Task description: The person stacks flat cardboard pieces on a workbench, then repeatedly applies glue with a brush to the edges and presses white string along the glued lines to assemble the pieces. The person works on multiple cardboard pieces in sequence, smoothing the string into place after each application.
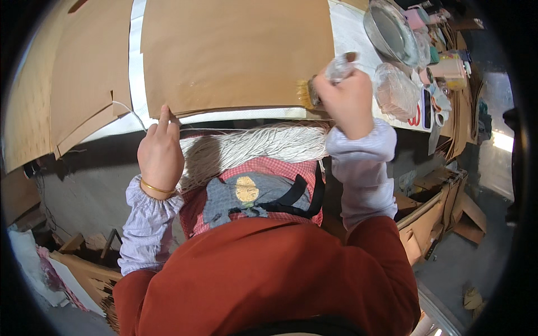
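A large sheet of brown kraft paper point(241, 56) lies on the white-covered table in front of me. My right hand point(350, 101) is closed round a paintbrush point(305, 94) whose handle end looks wrapped in clear plastic. Its yellowish bristles touch the sheet near its lower right edge. At the sheet's lower left corner, my left hand point(161, 154) holds nothing and presses down with an outstretched finger. A thick bundle of white cords point(258, 147) stretches across my lap, just below the table edge. Faint wet-looking marks show on the paper along its near side.
Stacked brown paper point(84, 73) lies to the left, with a white cord end point(128, 107) over it. On the right are a metal basin point(386, 33), a clear plastic bag point(395, 89), a phone point(427, 109) and scissors point(439, 120). Cardboard boxes point(428, 218) stand below the table.
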`<state>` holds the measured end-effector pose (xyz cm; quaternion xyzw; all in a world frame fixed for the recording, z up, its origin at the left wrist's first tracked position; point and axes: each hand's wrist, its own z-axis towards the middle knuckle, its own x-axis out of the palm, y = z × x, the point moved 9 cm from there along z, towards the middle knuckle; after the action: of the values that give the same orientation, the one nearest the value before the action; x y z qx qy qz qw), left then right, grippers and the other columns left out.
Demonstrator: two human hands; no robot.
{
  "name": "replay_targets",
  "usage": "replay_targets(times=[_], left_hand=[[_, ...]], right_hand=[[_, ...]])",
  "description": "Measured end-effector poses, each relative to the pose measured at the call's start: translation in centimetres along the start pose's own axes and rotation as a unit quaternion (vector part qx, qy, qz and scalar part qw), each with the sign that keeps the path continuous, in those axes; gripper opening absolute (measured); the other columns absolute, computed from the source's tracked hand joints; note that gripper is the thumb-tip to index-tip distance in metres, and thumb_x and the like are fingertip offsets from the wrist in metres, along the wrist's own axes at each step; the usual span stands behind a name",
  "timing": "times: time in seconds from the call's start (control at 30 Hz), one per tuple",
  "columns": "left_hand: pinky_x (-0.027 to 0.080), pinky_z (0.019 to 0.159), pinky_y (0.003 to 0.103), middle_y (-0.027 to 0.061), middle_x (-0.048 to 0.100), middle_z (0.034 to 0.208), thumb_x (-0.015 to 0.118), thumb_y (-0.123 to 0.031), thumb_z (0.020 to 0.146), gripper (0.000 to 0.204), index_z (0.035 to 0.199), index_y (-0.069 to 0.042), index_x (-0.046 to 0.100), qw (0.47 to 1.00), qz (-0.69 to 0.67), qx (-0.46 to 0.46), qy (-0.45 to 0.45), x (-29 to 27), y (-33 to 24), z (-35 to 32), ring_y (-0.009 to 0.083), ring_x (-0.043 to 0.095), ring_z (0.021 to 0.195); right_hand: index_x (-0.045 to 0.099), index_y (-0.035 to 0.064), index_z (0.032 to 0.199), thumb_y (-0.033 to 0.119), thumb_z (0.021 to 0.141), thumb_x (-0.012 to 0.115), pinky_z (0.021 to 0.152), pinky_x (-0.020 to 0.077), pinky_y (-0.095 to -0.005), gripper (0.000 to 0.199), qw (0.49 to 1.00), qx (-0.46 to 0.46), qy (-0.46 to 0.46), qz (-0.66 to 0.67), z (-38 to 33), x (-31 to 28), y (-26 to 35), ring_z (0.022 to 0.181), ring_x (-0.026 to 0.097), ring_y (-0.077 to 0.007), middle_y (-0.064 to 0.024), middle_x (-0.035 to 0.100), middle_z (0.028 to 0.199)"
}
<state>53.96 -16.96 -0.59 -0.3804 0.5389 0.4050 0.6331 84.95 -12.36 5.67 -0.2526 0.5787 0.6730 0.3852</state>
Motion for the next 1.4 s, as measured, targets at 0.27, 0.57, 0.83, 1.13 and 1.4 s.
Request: replay_targets(times=[0.27, 0.57, 0.83, 1.13, 1.4], left_hand=[[0.053, 0.071, 0.040, 0.0215, 0.057, 0.130, 0.060, -0.002, 0.081, 0.006, 0.087, 0.000, 0.060, 0.994, -0.111, -0.019, -0.007, -1.3, 0.4, -0.2, 0.0345, 0.063, 0.086], [0.037, 0.046, 0.032, 0.0092, 0.059, 0.059, 0.064, -0.003, 0.082, 0.009, 0.075, 0.003, 0.061, 0.757, -0.630, 0.167, 0.055, -12.6, -2.5, -2.4, 0.0182, 0.050, 0.048], [0.039, 0.054, 0.026, 0.0084, 0.059, 0.070, 0.059, 0.012, 0.082, 0.012, 0.089, 0.005, 0.065, 0.958, -0.277, 0.045, -0.063, -16.7, 1.3, -0.9, 0.0142, 0.051, 0.060], [0.047, 0.064, 0.024, 0.0055, 0.062, 0.073, 0.070, 0.001, 0.082, 0.006, 0.089, 0.002, 0.070, 0.906, -0.412, -0.089, -0.049, 0.3, 7.9, 5.5, 0.0110, 0.058, 0.067], [0.046, 0.076, 0.037, 0.0069, 0.061, 0.092, 0.074, -0.006, 0.074, 0.020, 0.093, -0.006, 0.066, 0.981, -0.049, 0.025, -0.186, -1.8, 4.6, 4.0, 0.0252, 0.058, 0.088]], right_hand=[[0.065, -0.0001, 0.114, 0.004, 0.087, 0.063, 0.072, 0.0480, -0.0313, 0.027, 0.965, -0.078, -0.228, 0.105, -1.5, -14.4, -14.3, 0.080, 0.060, -0.0189, -0.0067, 0.064, 0.084], [0.058, 0.0041, 0.127, 0.006, 0.088, 0.063, 0.096, 0.0473, -0.0361, 0.039, 0.976, -0.098, 0.021, 0.193, -6.9, -3.5, -4.0, 0.115, 0.059, -0.0284, -0.0154, 0.063, 0.121], [0.071, -0.0010, 0.099, 0.009, 0.092, 0.061, 0.069, 0.0476, -0.0278, 0.016, 0.909, -0.097, 0.212, 0.345, -9.7, 1.5, 0.1, 0.078, 0.059, -0.0171, -0.0084, 0.065, 0.084], [0.069, -0.0021, 0.086, 0.009, 0.080, 0.072, 0.062, 0.0462, -0.0229, 0.013, 0.948, 0.152, 0.109, 0.257, -2.6, 4.3, -10.3, 0.066, 0.056, -0.0085, -0.0035, 0.065, 0.076], [0.059, 0.0012, 0.088, 0.011, 0.071, 0.077, 0.070, 0.0487, -0.0302, 0.027, 0.996, 0.046, 0.066, 0.027, -2.8, 4.0, -10.2, 0.078, 0.057, -0.0205, -0.0112, 0.054, 0.089]])
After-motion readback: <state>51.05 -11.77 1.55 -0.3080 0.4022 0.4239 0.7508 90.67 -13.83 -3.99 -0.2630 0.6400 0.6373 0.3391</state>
